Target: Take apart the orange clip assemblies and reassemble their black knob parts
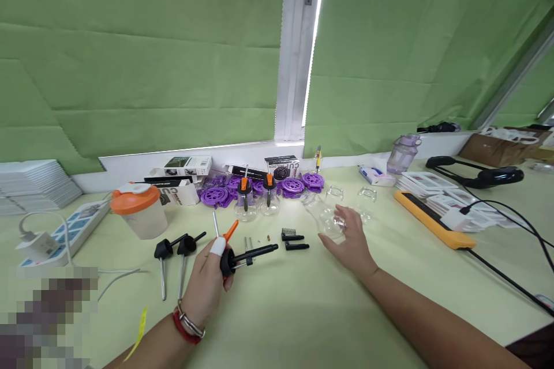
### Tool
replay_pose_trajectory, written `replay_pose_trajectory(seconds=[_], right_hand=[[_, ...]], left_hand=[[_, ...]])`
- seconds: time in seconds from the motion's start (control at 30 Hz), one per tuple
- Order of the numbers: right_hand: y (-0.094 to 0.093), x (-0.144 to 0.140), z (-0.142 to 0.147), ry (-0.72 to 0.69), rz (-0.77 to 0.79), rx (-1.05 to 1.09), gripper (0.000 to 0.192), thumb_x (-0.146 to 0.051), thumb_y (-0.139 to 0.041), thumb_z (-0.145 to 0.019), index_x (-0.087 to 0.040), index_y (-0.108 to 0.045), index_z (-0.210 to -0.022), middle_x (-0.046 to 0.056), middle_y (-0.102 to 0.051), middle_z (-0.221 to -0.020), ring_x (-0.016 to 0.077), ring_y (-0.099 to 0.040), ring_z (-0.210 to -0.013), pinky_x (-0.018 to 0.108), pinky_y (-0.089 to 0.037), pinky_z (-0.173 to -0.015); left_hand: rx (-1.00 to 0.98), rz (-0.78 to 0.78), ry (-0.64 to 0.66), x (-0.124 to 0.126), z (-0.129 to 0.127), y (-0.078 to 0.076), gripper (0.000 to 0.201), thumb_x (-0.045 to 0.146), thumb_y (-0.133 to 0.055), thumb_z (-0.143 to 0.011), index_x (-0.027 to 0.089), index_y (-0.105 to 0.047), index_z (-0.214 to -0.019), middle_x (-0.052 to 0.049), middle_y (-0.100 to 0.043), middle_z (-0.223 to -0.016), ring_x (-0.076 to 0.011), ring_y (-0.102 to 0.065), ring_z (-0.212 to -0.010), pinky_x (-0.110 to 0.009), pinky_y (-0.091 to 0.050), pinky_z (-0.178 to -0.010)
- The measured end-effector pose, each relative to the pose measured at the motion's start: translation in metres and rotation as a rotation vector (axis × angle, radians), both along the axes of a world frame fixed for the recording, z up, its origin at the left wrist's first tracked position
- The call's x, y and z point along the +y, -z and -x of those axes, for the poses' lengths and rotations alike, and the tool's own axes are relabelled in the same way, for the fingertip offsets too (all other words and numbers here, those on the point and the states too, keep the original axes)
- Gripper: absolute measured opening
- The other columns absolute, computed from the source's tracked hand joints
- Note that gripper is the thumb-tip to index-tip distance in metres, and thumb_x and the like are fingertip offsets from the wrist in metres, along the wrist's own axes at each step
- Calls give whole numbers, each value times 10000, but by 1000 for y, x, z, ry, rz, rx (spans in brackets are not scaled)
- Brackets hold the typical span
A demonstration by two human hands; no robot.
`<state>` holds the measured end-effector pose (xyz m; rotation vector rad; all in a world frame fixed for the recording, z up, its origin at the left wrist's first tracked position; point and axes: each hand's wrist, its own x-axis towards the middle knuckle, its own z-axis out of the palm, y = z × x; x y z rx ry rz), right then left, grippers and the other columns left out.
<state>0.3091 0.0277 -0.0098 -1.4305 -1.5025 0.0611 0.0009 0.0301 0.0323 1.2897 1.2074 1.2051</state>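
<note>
Left hand (205, 278) gripped a black, orange-levered plastic top (227, 263); right hand (350, 241), at one o'clock, clasped a clear glass bottle (319, 214) (gentleness seemed wise).

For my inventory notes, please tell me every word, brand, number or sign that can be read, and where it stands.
"CUP HOLDER": carton below the window post; third letter unclear.
"CU", rest unclear: carton beside the orange-lidded cup.
Too small or blurred: slim black box, blue-and-white packet.
</note>
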Motion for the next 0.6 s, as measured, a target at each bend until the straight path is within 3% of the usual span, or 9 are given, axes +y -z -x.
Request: replay_pose_trajectory(seconds=[0.07,0.17,0.37,0.5,0.6], right_hand=[[10,4,-3,86,201,120,686,-437,-622,-701,-224,-321,-1279,122,-406,-1235,256,-490,-1115,414,-449,-903],[18,12,-4,151,377,88,717,-505,-622,-665,-221,-343,-1261,103,-469,-1207,267,-454,-1150,404,-406,-930],[17,43,-6,208,394,-155,732,-517,-624,-648,-153,-420,-1249,134,-442,-1260,294,-382,-1197,414,-325,-983],[18,64,-9,224,412,-163,764,-508,-623,-657,-135,-386,-1280,149,-438,-1249,300,-405,-1168,401,-344,-953],[16,70,-9,305,311,-122,821,-507,-643,-642,-133,-330,-1303,158,-424,-1245,310,-401,-1156,424,-350,-938]], left_hand=[[16,-16,36,-2,-1,1,359,475,-350,-862,177,-492,-722,42,-489,-507,-83,-397,-352,-217,-303,-373],[67,-47,88,-3,-1,3,356,467,-360,-870,181,-488,-702,49,-469,-503,-87,-404,-381,-216,-327,-395],[148,-78,175,-6,-1,9,358,466,-361,-871,187,-493,-690,43,-440,-504,-108,-417,-428,-224,-351,-418],[138,-56,193,-7,-2,8,342,472,-375,-860,190,-493,-707,35,-463,-535,-112,-424,-432,-227,-353,-411],[118,-35,174,-5,-3,6,339,475,-382,-849,195,-485,-688,44,-446,-508,-115,-422,-420,-232,-356,-409]])
